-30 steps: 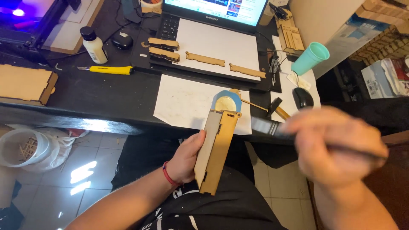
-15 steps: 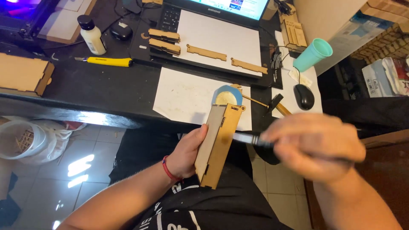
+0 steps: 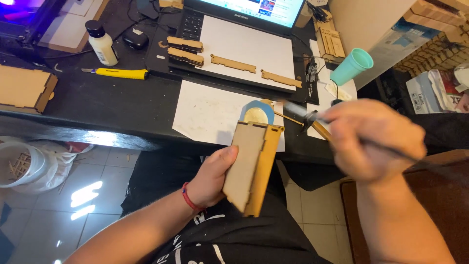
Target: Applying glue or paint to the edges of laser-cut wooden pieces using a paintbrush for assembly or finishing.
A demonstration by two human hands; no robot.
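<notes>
Left hand (image 3: 210, 181) grips a flat wooden box (image 3: 251, 168) of thin brown board, fingers curled behind its near face and the thumb along the left edge; the box stands nearly upright over the person's lap, its upper end level with the counter edge (image 3: 117, 139). Right hand (image 3: 373, 139), blurred, is closed around a thin dark brush (image 3: 305, 113) whose handle runs back across the knuckles and whose tip points left, up and to the right of the box's top and clear of it. Just beyond the box top, on a white sheet of paper (image 3: 210, 112), lies a blue ring of tape (image 3: 256, 111) with a round wooden disc inside. A thin wooden stick (image 3: 288, 119) lies beside it, under the brush tip.

Farther from the left hand, across the counter, an open laptop (image 3: 234, 24) carries a second white sheet with several narrow wooden strips (image 3: 233, 63) laid on it. To the left of these lie a yellow utility knife (image 3: 119, 73), a small bottle with a black cap (image 3: 101, 41) and another wooden box (image 3: 24, 90). Beyond the right hand a teal plastic cup (image 3: 352, 66) lies tilted on its side. Below the counter, left of the left arm, a white bucket (image 3: 19, 166) stands on the tiled floor.
</notes>
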